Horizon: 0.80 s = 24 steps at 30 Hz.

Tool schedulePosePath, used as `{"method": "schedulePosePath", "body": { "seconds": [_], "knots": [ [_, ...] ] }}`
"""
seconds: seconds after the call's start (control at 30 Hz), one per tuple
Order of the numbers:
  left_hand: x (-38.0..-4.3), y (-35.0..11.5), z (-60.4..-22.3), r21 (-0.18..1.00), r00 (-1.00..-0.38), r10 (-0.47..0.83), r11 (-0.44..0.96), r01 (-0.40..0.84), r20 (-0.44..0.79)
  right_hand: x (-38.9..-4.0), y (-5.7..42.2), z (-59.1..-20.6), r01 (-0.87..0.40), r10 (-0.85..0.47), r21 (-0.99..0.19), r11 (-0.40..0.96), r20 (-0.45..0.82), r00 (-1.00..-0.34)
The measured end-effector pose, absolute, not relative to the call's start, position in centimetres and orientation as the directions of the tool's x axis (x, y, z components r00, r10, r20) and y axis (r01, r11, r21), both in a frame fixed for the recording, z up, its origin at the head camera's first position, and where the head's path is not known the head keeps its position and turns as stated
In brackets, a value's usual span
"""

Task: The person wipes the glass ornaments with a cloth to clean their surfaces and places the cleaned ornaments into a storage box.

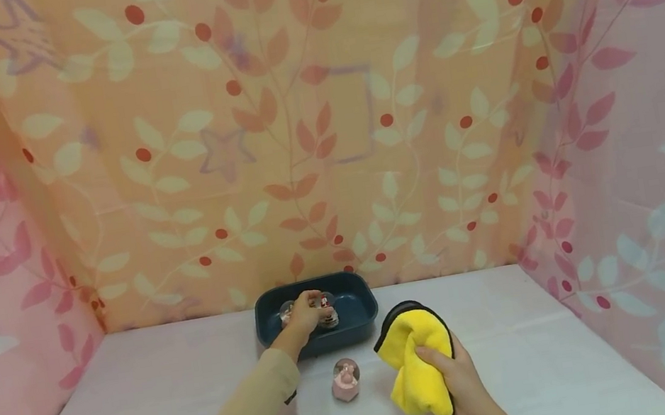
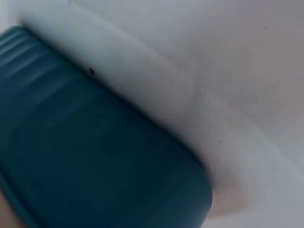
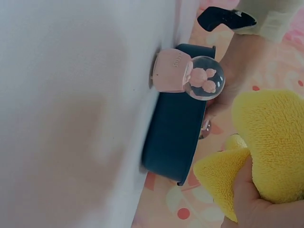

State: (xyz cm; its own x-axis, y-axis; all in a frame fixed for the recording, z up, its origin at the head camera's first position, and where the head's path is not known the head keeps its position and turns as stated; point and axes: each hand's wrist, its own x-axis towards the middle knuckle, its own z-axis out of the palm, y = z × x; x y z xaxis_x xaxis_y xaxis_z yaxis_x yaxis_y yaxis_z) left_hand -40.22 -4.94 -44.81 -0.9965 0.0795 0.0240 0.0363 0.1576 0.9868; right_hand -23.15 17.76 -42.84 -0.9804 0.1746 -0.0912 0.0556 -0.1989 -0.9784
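Yellow cloth point(image 1: 414, 376), head view: clasped in right hand point(image 1: 463, 374); globe point(image 1: 329, 320) in bin point(image 1: 344, 337) pinched by left hand point(image 1: 305, 315), chip risk if dropped. Left wrist: bin side. Right wrist: pink globe point(image 3: 183, 76) on table point(image 3: 71, 85), topple-prone if brushed by cloth.

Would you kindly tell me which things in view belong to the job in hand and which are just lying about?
Apparently in the job:
blue tray
clear globe, in the left hand
second globe, also inside the tray
yellow cloth, in the right hand
pink globe, untouched, but probably included

Just there:
white tabletop
leaf-patterned backdrop
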Motion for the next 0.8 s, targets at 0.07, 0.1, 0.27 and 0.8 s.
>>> {"method": "schedulePosePath", "body": {
  "seconds": [0.07, 0.1, 0.27, 0.8],
  "knots": [
    [-40.4, -5.1, -45.1, 0.986, -0.997, 0.081, 0.165, 0.027, 0.014, -23.1, 17.8, -43.0, 0.059, 0.18, -0.979, -0.195, -0.095, -0.979],
    [-40.5, -5.2, -45.3, 0.985, -0.997, 0.08, 0.172, 0.025, 0.011, -23.1, 17.8, -43.1, 0.061, 0.185, -0.98, -0.191, -0.097, -0.978],
    [-41.2, -5.2, -45.9, 0.98, -0.997, 0.07, 0.195, 0.025, 0.012, -23.0, 17.9, -43.3, 0.071, 0.194, -0.982, -0.178, -0.106, -0.975],
    [-44.2, -4.9, -47.7, 0.889, -0.979, 0.038, 0.414, 0.198, 0.201, -23.1, 17.5, -43.3, 0.071, 0.18, -0.982, -0.177, -0.104, -0.978]
  ]
}}
